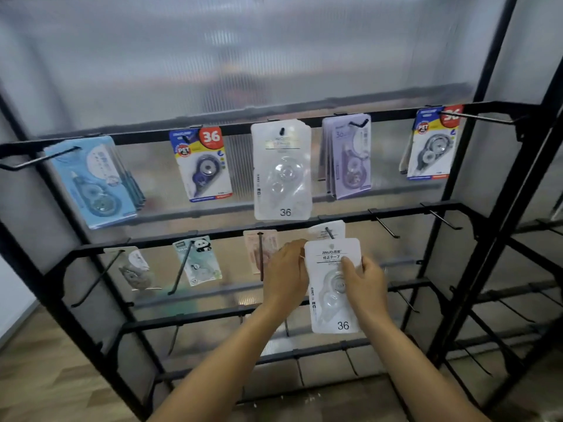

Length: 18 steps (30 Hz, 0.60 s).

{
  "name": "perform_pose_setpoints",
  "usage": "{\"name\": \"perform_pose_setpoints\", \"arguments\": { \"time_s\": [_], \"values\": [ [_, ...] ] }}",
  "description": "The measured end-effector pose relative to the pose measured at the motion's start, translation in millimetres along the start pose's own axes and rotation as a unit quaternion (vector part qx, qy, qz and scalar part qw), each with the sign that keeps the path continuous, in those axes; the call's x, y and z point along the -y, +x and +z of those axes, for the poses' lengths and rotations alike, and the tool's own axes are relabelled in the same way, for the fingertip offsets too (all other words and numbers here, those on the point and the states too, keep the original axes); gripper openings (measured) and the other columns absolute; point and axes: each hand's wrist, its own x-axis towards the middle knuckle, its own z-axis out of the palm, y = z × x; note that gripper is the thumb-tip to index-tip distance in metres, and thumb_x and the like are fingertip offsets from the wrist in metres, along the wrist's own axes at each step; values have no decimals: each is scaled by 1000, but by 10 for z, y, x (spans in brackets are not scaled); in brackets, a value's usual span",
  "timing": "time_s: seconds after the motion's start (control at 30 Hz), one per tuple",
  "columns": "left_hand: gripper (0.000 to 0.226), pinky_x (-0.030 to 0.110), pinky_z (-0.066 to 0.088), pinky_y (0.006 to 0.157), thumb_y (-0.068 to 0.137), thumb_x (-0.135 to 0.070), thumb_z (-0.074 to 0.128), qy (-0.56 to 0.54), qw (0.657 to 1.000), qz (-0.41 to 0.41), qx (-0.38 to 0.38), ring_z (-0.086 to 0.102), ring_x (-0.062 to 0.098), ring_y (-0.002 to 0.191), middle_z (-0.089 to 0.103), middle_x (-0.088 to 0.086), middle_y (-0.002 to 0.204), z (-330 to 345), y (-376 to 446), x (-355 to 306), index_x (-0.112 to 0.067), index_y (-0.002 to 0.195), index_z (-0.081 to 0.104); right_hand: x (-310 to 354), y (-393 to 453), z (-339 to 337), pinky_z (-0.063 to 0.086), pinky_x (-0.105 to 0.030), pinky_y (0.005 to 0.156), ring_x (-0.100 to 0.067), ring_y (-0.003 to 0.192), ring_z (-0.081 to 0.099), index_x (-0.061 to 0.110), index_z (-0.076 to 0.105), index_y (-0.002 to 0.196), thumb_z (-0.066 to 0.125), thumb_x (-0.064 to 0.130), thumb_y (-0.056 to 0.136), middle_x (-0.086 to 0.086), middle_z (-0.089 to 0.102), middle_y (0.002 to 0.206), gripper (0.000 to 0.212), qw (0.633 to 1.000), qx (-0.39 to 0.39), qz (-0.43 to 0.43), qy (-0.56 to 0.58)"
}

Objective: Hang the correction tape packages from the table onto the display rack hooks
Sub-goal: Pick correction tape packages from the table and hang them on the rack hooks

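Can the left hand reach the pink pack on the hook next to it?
Probably yes. The left hand sits right beside the pink pack, with nothing between them, though it is helping hold the white package.

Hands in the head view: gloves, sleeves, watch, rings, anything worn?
Nothing worn that shows. The left hand and right hand are bare, without gloves, and both forearms are uncovered down to the bottom edge of the frame, so no sleeve is in view. No watch, strap or bracelet at either wrist. No ring shows, though the blur could hide a thin one.
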Motion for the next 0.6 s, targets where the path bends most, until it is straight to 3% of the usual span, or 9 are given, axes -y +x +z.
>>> {"name": "perform_pose_setpoints", "arguments": {
  "time_s": [0.1,0.2,0.33,0.43,0.6],
  "values": [
    [30,34,51,85,98,-18,41,-53,998,-15,16,60,13,96,65,0,113,225,-80,-100,-17,123,58,-154,47,-162,37,-11,45,3,50,54,20,50,64,60,19,90,16,59,53,27,1000,-27,6,3],
    [35,26,50,76,98,-27,48,-70,997,-3,41,57,5,83,61,-4,112,397,-150,-149,-26,133,50,-281,68,-256,40,-14,48,-1,59,60,22,58,75,58,18,90,12,63,66,16,999,-26,28,11],
    [36,22,47,78,93,-32,58,-39,997,-13,71,49,-2,75,50,-10,101,534,-177,-133,-34,129,55,-395,121,-328,40,-10,46,-2,60,62,17,64,88,56,19,92,6,65,75,9,999,-16,35,-1],
    [37,8,36,72,90,-32,62,-34,998,-11,59,48,-6,69,48,-12,95,569,-186,-113,-35,127,57,-447,157,-331,39,-7,44,5,57,61,16,64,91,56,20,93,4,66,77,9,999,-7,40,0],
    [35,14,36,72,88,-26,64,-25,998,13,50,45,-2,82,58,-7,101,626,-224,-131,-25,122,60,-544,173,-381,51,-28,65,-14,79,65,18,64,97,56,24,93,1,69,87,12,999,7,41,-26]
  ]
}}
